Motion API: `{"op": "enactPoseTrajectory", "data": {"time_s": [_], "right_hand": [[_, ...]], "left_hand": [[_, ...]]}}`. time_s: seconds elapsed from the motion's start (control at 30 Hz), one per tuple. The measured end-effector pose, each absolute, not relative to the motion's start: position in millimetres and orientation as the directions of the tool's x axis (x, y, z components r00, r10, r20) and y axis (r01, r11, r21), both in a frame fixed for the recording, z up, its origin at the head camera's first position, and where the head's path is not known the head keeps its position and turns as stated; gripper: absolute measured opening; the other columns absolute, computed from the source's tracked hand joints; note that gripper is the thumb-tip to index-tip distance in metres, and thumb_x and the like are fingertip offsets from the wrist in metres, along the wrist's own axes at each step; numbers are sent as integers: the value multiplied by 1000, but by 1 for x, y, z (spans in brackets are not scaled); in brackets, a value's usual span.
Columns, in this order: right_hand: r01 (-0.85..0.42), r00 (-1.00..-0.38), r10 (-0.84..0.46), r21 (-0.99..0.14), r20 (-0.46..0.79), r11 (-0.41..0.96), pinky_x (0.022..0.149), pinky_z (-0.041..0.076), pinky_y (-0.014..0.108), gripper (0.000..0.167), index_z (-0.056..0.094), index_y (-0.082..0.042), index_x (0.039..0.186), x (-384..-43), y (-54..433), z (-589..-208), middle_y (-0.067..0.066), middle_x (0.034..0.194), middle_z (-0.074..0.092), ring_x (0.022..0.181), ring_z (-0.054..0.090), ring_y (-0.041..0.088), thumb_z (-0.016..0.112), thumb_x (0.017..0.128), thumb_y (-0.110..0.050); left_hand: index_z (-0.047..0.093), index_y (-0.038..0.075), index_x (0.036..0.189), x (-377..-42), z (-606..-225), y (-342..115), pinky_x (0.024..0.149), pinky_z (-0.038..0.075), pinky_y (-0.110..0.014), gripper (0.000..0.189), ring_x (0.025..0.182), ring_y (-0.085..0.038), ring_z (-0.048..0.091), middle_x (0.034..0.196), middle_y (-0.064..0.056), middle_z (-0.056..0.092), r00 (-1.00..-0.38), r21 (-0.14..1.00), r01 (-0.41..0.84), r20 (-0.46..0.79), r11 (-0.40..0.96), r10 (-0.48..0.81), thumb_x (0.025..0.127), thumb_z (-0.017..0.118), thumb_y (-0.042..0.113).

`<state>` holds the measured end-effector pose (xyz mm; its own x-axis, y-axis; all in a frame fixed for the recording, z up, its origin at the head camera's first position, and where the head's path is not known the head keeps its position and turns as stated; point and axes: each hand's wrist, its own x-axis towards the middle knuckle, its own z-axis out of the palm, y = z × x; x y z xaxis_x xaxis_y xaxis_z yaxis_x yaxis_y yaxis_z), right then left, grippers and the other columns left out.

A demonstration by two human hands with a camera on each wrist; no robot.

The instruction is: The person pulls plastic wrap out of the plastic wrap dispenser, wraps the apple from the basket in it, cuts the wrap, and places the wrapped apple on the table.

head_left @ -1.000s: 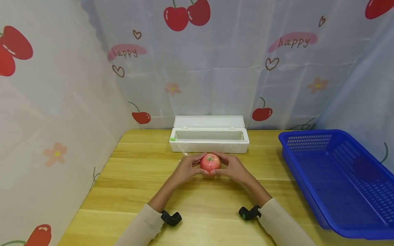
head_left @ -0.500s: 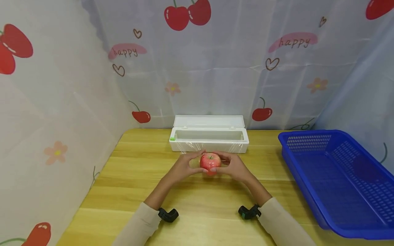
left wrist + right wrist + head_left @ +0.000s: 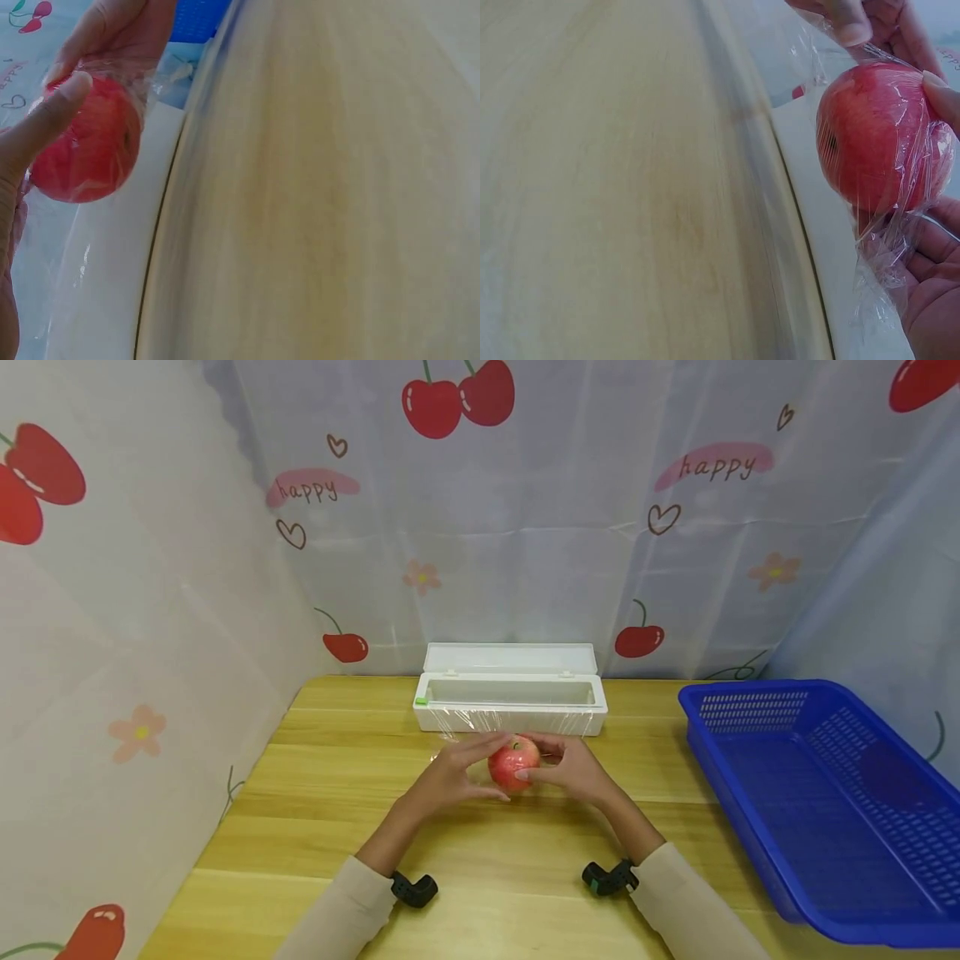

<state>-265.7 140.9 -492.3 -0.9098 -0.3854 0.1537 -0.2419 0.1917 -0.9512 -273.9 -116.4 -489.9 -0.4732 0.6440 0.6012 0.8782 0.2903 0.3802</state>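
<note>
A red apple [image 3: 506, 767], partly covered in clear plastic wrap [image 3: 885, 259], is held above the table before me. My right hand [image 3: 576, 772] grips it from the right, thumb across its near side and fingers around the far side. Left of it, my left hand [image 3: 448, 775] spreads: the fingers reach over by the apple's top, while the thumb stands apart below. Loose wrap bunches by my right palm in the right wrist view. Just beyond the hands sits a white wrap dispenser box [image 3: 510, 721], lid raised, film trailing down its front.
A blue perforated plastic basket [image 3: 780, 839] stands on the right side of the wooden table [image 3: 495, 893]. Cherry-print curtains [image 3: 495, 560] hang behind and at both sides. A green slider [image 3: 422, 701] sits at the dispenser's left end.
The left thumb has come away from the apple's near side, and the left hand has opened wider. The apple has tilted and shifted slightly right. My right hand keeps its grip.
</note>
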Motion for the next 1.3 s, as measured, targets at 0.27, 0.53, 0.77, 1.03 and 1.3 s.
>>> {"op": "enactPoseTrajectory", "data": {"time_s": [0.27, 0.53, 0.77, 1.03, 1.3], "right_hand": [[-221, -908, -394, -962, 144, 159, 88, 59, 31, 59, 63, 0, 136, -267, 142, -493, 16, 129, 67, 108, 70, 27, 85, 84, -16], [-192, -920, -374, -967, 117, 169, 85, 60, 33, 56, 65, -2, 133, -266, 142, -491, 14, 124, 70, 106, 71, 27, 85, 84, -19], [-182, -921, -376, -966, 103, 182, 84, 61, 32, 54, 66, -2, 132, -261, 139, -484, 14, 122, 71, 104, 71, 26, 85, 84, -20], [-147, -929, -364, -971, 71, 186, 84, 61, 33, 53, 65, -2, 134, -266, 140, -489, 15, 121, 72, 107, 70, 27, 83, 86, -17], [-171, -924, -370, -968, 92, 185, 86, 60, 33, 53, 66, -6, 133, -267, 140, -488, 12, 121, 72, 109, 70, 26, 84, 86, -24]], "left_hand": [[48, 12, 151, -273, -497, -115, 111, 45, -36, 92, 137, -23, 51, 149, -4, 54, -513, 372, 856, 533, 358, 672, 72, 94, 23], [45, 12, 150, -276, -499, -112, 109, 46, -34, 92, 134, -21, 53, 147, -4, 54, -510, 387, 857, 542, 340, 668, 72, 94, 17], [51, 11, 144, -279, -505, -112, 111, 44, -32, 83, 134, -20, 53, 145, -3, 56, -486, 388, 870, 566, 305, 666, 72, 94, 15], [48, 11, 147, -278, -504, -111, 113, 42, -35, 86, 136, -21, 50, 146, -4, 54, -482, 356, 875, 572, 328, 664, 74, 93, 18], [51, 10, 144, -280, -507, -108, 113, 42, -33, 79, 135, -22, 52, 144, -6, 56, -473, 317, 881, 610, 351, 636, 76, 91, 14]]}}
